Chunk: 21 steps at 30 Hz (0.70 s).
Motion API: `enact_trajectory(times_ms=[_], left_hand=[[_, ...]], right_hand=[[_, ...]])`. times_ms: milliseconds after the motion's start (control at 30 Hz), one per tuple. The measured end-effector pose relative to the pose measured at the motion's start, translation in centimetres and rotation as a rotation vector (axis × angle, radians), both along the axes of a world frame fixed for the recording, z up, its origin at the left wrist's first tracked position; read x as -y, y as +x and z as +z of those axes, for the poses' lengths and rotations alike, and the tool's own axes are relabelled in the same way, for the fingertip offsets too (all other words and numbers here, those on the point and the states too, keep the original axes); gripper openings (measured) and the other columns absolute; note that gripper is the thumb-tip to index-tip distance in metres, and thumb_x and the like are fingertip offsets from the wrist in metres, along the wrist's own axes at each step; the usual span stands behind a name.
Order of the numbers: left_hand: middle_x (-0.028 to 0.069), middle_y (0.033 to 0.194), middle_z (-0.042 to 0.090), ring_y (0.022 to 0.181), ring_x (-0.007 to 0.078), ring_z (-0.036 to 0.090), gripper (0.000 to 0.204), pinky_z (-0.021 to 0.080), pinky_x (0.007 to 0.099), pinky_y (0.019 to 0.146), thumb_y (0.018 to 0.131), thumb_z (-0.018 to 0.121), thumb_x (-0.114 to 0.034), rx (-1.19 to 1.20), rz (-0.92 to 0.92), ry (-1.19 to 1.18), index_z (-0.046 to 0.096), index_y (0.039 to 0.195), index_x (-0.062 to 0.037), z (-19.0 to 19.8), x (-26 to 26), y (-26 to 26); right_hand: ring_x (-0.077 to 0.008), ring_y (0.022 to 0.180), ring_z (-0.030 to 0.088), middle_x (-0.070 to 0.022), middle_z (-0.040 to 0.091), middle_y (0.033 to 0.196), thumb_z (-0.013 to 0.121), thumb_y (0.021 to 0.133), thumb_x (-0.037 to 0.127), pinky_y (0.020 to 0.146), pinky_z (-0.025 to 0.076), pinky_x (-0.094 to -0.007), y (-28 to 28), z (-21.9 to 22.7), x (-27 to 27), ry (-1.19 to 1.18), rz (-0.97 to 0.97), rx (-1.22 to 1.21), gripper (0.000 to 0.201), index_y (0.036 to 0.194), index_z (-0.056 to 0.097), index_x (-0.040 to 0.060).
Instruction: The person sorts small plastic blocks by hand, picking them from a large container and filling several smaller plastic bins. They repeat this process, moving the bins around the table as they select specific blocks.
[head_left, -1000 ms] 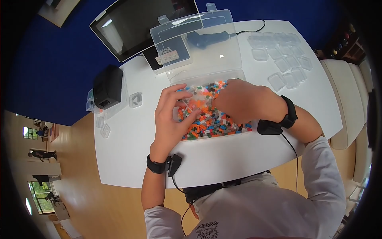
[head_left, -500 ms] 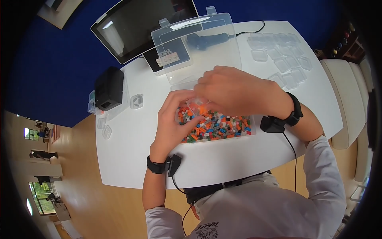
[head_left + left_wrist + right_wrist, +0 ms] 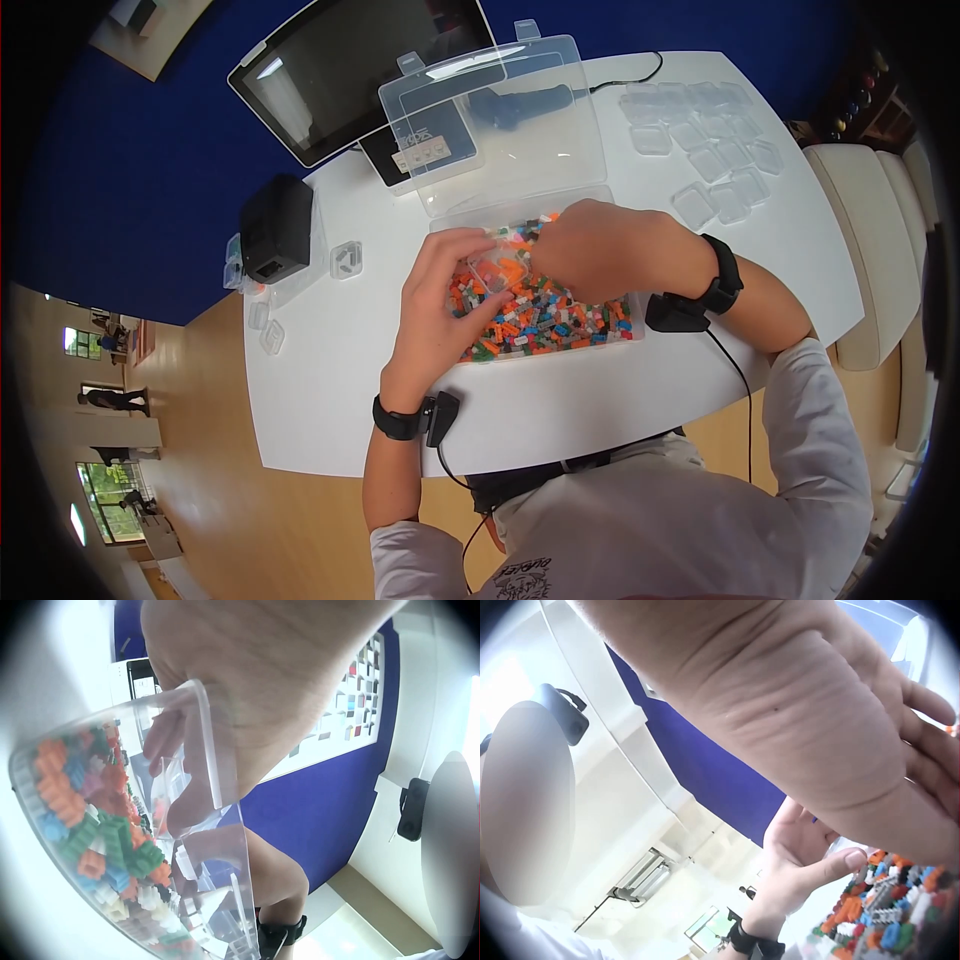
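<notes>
In the head view, my left hand (image 3: 430, 310) holds a small clear box (image 3: 497, 268) with orange pieces inside, thumb on its near side, above the left part of a large clear bin (image 3: 622, 341). Small multicoloured bricks (image 3: 560, 320) fill that bin. My right hand (image 3: 610, 250) is over the bin's right part, pointing down and inward; its fingertips are hidden, so whether it holds a brick cannot be told. The left wrist view shows the bricks (image 3: 116, 840) through the bin's wall. In the right wrist view, the fingers (image 3: 934, 750) reach toward the bricks.
Behind the bin its clear lid (image 3: 540, 165) stands raised, before a monitor (image 3: 370, 70). Several small clear boxes (image 3: 710, 160) lie at the back right. On the left are a black device (image 3: 275, 228), a small box with grey pieces (image 3: 347, 260) and more small boxes (image 3: 271, 338).
My right hand moved left to the small box, then came back right over the bricks. My left hand stays around the box, nearly still.
</notes>
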<state>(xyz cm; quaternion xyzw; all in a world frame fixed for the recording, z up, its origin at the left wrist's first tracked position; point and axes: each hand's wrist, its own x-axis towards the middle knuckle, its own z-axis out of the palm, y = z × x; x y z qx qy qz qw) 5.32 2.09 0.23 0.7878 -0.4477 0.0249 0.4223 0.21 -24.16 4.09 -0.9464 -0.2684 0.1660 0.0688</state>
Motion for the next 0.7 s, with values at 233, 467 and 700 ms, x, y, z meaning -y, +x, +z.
enact_trajectory(times_ms=[233, 467, 700], left_hand=[[0.0122, 0.144, 0.072, 0.116, 0.0257, 0.072, 0.065, 0.063, 0.037, 0.096, 0.081, 0.098, 0.004, -0.018, 0.0, 0.019, 0.074, 0.14, -0.0078, 0.2, -0.1, -0.2], [0.0122, 0.145, 0.072, 0.12, 0.0265, 0.073, 0.066, 0.063, 0.0375, 0.096, 0.08, 0.098, 0.005, -0.041, -0.004, 0.039, 0.074, 0.141, -0.0069, 0.4, 0.0, -0.2], [0.0123, 0.145, 0.072, 0.122, 0.0273, 0.073, 0.068, 0.063, 0.0371, 0.096, 0.079, 0.098, 0.006, -0.03, -0.002, 0.042, 0.073, 0.142, -0.0065, 0.3, 0.0, -0.3]], right_hand=[[-0.0364, 0.094, 0.076, -0.0135, 0.078, 0.093, 0.083, 0.097, 0.012, 0.088, 0.06, -0.0478, 0.0, 2.0, 0.2, 0.314, -0.01, 0.111, 0.01, 0.1, 0.079, 0.0039], [-0.036, 0.098, 0.074, -0.0113, 0.076, 0.099, 0.081, 0.099, 0.011, 0.091, 0.059, -0.0462, 0.2, 0.7, 0.8, 0.206, 0.083, 0.282, 0.009, 0.106, 0.079, 0.0053], [-0.0355, 0.095, 0.078, -0.0136, 0.081, 0.098, 0.078, 0.095, 0.005, 0.088, 0.06, -0.046, 0.4, 0.5, 0.0, 0.153, 0.016, 0.032, 0.008, 0.101, 0.083, 0.0038]])
